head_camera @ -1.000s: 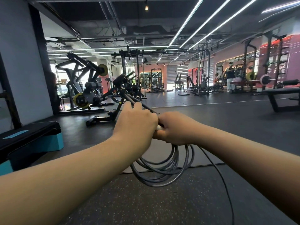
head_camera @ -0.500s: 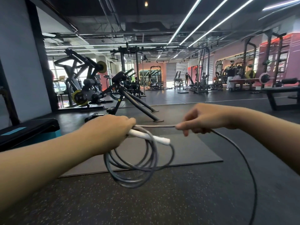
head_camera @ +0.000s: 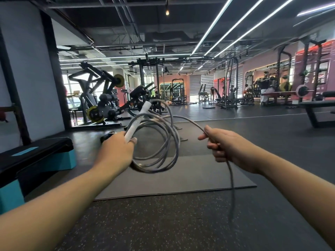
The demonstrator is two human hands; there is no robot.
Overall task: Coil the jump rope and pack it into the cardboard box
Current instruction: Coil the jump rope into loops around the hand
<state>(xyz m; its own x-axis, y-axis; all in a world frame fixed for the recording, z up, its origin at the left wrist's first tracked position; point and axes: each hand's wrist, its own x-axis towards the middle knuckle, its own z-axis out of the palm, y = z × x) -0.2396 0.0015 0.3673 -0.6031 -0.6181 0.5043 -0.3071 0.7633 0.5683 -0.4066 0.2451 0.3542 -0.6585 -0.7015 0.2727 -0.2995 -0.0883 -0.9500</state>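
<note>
Swinging up from where it hung half a second ago, the coil (head_camera: 155,142) of the jump rope now stands tilted in front of the left hand (head_camera: 116,153), its loops wider and blurred with motion. The white handle (head_camera: 139,120), which pointed right across the body before, now points up and away. The left hand's grip is pressed together around the handle's lower end and the gathered loops. The right hand (head_camera: 228,144) has moved out to the right, well apart from the coil, its grip pinching the free strand (head_camera: 231,180), which arcs from the coil to the fingers and then trails down toward the floor (head_camera: 163,223).

By my reading, another loop is being drawn and several turns are already gathered, but a length remains loose, so coiling is unfinished. No cardboard box is in view, so packing is not yet begun.
</note>
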